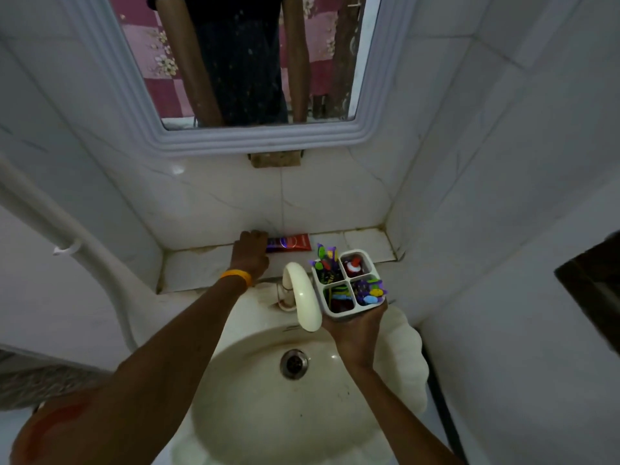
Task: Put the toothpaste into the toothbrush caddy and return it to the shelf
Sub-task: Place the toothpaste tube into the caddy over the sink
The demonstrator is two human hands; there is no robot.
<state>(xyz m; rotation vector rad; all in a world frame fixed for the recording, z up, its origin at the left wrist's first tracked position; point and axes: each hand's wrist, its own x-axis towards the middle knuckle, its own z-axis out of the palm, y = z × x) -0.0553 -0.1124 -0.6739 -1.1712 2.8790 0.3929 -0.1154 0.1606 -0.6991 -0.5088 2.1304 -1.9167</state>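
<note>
Currently the left hand [251,251] reaches forward to the tiled shelf [191,268] behind the sink [255,380] and covers the left end of the toothpaste [291,243]. The tube lies flat on the shelf, close against the back wall, with its length running left to right. Fingers are curled down over the tube's end; whether they have closed on it cannot be told from this view.

The right hand [355,325] grips the toothbrush caddy [349,285] from below, holding it upright above the right side of the sink, just in front of the shelf. Holding it level keeps its contents from spilling and presents the open top for loading. The caddy is divided into four compartments, and all four already hold items: toothbrushes [326,258] stand in the rear left one, a red-and-white item fills the rear right one, and more coloured brushes sit in the two front ones. Free room for the tube appears limited, so it will probably have to slide in upright among the brushes.

The faucet [302,293] curves out between the two hands, touching or nearly touching the caddy's left wall, and stands in the direct path from tube to caddy. A mirror [255,62] hangs on the wall above. The shelf to the right of the tube is bare, which suits the return.
</note>
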